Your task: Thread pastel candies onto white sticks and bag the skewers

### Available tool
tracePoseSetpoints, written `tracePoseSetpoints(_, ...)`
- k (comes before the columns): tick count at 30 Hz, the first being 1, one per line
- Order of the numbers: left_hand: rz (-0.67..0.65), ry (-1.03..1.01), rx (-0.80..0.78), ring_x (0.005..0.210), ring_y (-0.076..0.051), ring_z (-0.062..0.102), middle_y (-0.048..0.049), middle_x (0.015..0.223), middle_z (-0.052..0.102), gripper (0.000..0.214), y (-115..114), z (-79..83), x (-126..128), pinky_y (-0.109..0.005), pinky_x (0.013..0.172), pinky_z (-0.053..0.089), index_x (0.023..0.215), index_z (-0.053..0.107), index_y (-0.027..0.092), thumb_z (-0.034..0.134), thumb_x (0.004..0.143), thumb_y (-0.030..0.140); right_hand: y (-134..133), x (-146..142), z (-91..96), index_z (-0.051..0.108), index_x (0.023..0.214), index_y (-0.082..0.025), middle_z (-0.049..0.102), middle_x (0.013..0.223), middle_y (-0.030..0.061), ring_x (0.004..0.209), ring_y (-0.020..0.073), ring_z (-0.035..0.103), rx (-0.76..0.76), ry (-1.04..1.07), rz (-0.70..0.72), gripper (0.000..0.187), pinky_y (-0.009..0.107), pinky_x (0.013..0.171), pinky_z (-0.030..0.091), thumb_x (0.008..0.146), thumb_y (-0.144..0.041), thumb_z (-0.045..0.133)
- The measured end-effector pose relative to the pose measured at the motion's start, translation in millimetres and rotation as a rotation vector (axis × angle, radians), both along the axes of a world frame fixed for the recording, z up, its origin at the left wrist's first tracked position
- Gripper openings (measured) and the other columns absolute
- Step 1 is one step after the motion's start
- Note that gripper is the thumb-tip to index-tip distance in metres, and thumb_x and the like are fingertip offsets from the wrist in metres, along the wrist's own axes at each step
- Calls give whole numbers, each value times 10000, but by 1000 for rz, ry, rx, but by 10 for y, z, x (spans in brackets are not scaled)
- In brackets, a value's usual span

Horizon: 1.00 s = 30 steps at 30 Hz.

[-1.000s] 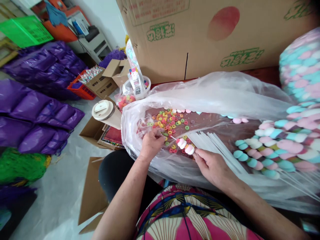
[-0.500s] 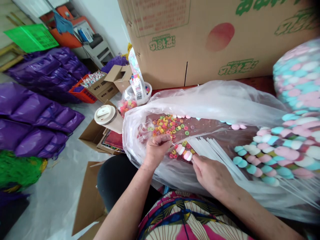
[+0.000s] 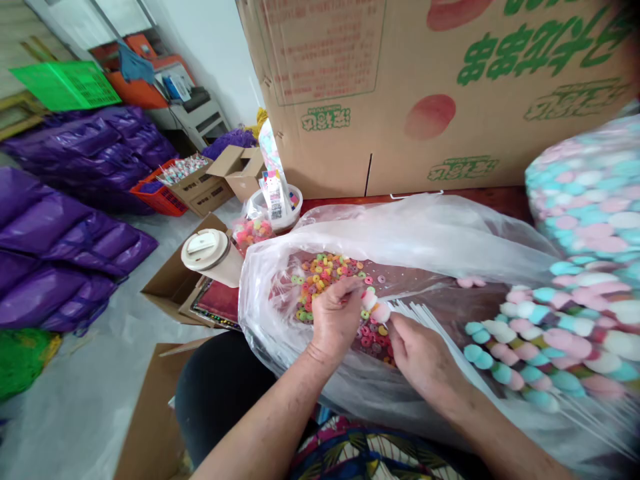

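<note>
In my right hand [image 3: 425, 353] is a marshmallow skewer [image 3: 380, 312], gripped by its stick below pink and white marshmallows with a green ring between them. The fingers of my left hand [image 3: 336, 317] are pinched at the skewer's upper end, where a small red cereal ring shows beside the fingertips. Loose coloured cereal rings [image 3: 325, 270] lie behind and under my hands on a plastic-lined surface. White sticks [image 3: 425, 317] lie in a bundle just past my right hand. Finished skewers [image 3: 570, 313] of blue, pink and white marshmallows are piled at the right.
Clear plastic sheeting [image 3: 400, 227] surrounds the work surface. A large cardboard box [image 3: 340, 153] stands behind it, with a bag of marshmallows [image 3: 585, 193] at the right. A lidded cup [image 3: 213, 257] and a white tub [image 3: 290, 210] stand at the left. Purple bundles [image 3: 65, 247] lie on the floor.
My left hand has moved right, closer to the skewer's marshmallows and my right hand. The right hand keeps its hold on the stick. The head view has shifted slightly.
</note>
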<state>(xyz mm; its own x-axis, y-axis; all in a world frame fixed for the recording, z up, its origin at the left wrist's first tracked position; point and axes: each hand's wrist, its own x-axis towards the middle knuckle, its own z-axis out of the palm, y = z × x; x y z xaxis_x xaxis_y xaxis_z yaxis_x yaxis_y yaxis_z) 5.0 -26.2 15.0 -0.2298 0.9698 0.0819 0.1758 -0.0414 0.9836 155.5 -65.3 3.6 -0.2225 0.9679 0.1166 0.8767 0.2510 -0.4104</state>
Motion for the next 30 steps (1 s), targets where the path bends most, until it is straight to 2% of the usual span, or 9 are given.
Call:
tracePoseSetpoints(3, -393, 74, 154, 905, -170, 675, -22, 981, 735, 227, 260, 197, -95, -291, 864, 519, 1004, 708, 229, 617, 796, 234, 299, 164, -27, 649, 857, -187, 674, 687, 41, 602, 170, 599, -5, 166, -19, 280, 257, 575, 389, 861, -233, 372)
tracePoseSetpoints(5, -495, 132, 156, 909, -170, 668, -27, 964, 734, 193, 534, 297, -226, -286, 852, 518, 951, 718, 212, 587, 811, 229, 555, 253, -29, 648, 766, -193, 655, 643, 29, 571, 163, 572, -15, 201, -36, 242, 253, 561, 388, 830, -283, 432)
tracePoseSetpoints(8, -429, 374, 120, 794, -157, 655, -10, 793, 723, 167, 1012, 376, -389, -268, 788, 506, 785, 722, 179, 560, 777, 140, 945, 258, -24, 634, 647, -192, 640, 598, 36, 576, 182, 577, -43, 170, -80, 231, 260, 544, 388, 775, -352, 527)
tracePoseSetpoints(11, -335, 518, 76, 699, -141, 614, 10, 670, 671, 188, 1394, 419, -428, -239, 698, 479, 738, 701, 162, 522, 772, 118, 1269, 111, -58, 697, 813, -181, 708, 729, 63, 690, 210, 642, -59, 211, -47, 265, 266, 590, 432, 815, -370, 512)
tracePoseSetpoints(16, -446, 628, 23, 691, -120, 570, 5, 711, 673, 210, 1540, 329, -480, -213, 678, 441, 788, 696, 118, 515, 720, 36, 1557, -126, -196, 678, 1057, -219, 728, 989, 65, 870, 215, 659, -57, 198, 149, 283, 293, 764, 470, 821, -286, 536)
tracePoseSetpoints(20, -546, 659, -74, 622, -117, 558, 21, 659, 658, 181, 1413, 165, -655, -212, 619, 447, 762, 704, 134, 526, 752, 101, 1502, -16, -240, 696, 936, -225, 720, 985, 67, 898, 229, 650, -79, 166, 244, 200, 327, 807, 471, 790, -260, 564)
tracePoseSetpoints(22, -581, 664, -59, 708, -129, 594, 10, 750, 690, 196, 1363, 140, -674, -220, 696, 463, 813, 718, 148, 531, 771, 108, 1372, 131, -232, 680, 940, -219, 715, 967, 65, 878, 219, 649, -59, 188, 247, 202, 326, 799, 474, 808, -262, 533)
tracePoseSetpoints(26, -727, 995, -100, 996, -206, 601, -20, 1030, 692, 286, 1338, 205, -471, -289, 892, 435, 945, 724, 223, 591, 734, 83, 984, 390, -157, 643, 978, -187, 704, 929, 83, 853, 220, 646, 48, 370, 144, 228, 326, 787, 476, 831, -311, 519)
tracePoseSetpoints(30, -733, 1165, -211, 1036, -267, 606, -68, 1086, 676, 359, 1368, 244, -228, -359, 900, 453, 968, 711, 246, 634, 665, 69, 623, 370, -11, 627, 1031, -181, 694, 881, 69, 747, 186, 621, -75, 677, -20, 284, 295, 689, 479, 843, -383, 558)
